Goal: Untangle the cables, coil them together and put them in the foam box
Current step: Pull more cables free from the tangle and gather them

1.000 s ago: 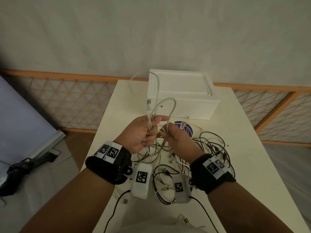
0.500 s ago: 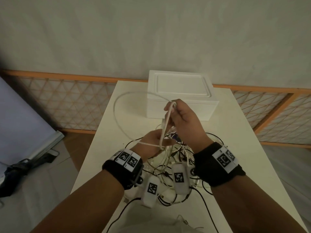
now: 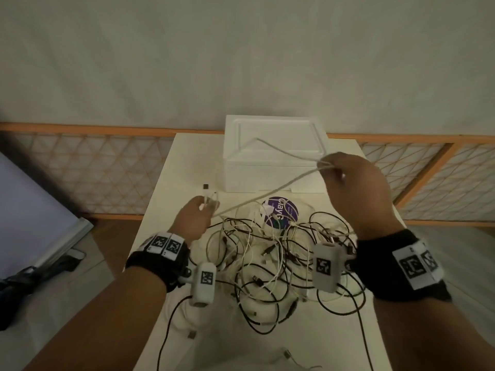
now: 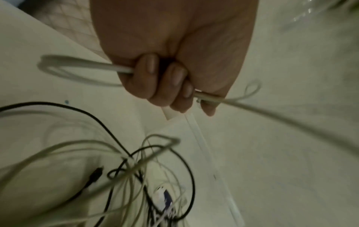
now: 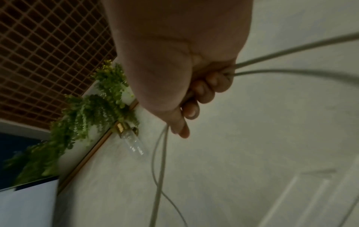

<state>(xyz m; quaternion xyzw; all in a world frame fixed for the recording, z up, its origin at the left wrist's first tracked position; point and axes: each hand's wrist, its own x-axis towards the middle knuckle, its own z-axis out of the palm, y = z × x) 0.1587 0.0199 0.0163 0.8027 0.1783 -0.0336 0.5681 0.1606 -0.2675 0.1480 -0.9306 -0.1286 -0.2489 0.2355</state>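
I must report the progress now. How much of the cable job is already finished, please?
Early stage. Done: nothing is packed; the foam box has its lid on. In hand: one white cable is stretched between the left hand, which grips a few loops with a plug, and the raised right hand. Left: the tangle of black and white cables on the table, then coiling and boxing.

Cream table (image 3: 187, 162), narrow, long axis running near to far; far end meets the wall. White foam box (image 3: 273, 156), lid on, sits at far centre. Just near it, a round purple sticker or disc (image 3: 281, 211) lies flat, partly under cables. Mid-table: tangle of black and white cables (image 3: 267, 253), plugs scattered through it. Strands trail toward the near edge; a loose plug (image 3: 191, 335) lies near-left, another (image 3: 287, 354) near-centre.
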